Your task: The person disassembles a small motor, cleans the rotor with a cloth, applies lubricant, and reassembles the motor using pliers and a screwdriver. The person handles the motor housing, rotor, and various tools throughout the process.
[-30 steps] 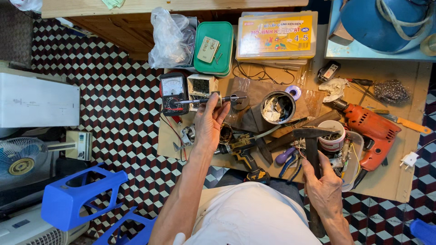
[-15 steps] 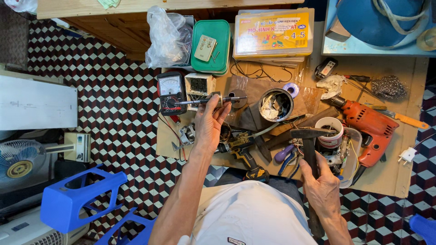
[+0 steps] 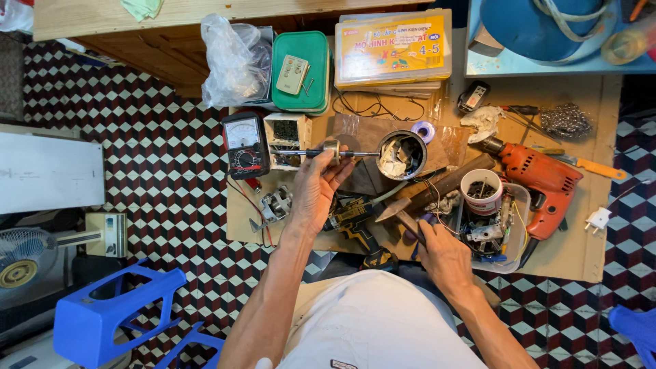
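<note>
A low wooden board (image 3: 588, 232) fills the middle and right of the frame, laid over a floor of red, black and white cube-pattern tiles (image 3: 157, 157). The board is crowded nearly to its edges. Along its upper edge sit a green box (image 3: 304, 82), a clear plastic bag (image 3: 229, 58) and a flat yellow-lidded case (image 3: 393, 48). On the right lies an orange drill (image 3: 540, 181), with a white cup (image 3: 482, 191) just beside it. A metal tin (image 3: 402, 154) stands at the centre.

The left hand (image 3: 316, 188) is closed around a thin metal rod (image 3: 321, 153) with a round fitting on it, held level above the board between a black meter (image 3: 244, 145) and the tin. The right hand (image 3: 444, 256), at the lower centre, grasps a dark tool handle (image 3: 410, 224), among pliers and a hammer (image 3: 437, 191).

Bare board shows only at the lower right corner and lower left edge. Open floor lies left of the board. A blue plastic stool (image 3: 102, 318) and a fan (image 3: 20, 256) crowd the lower left.
</note>
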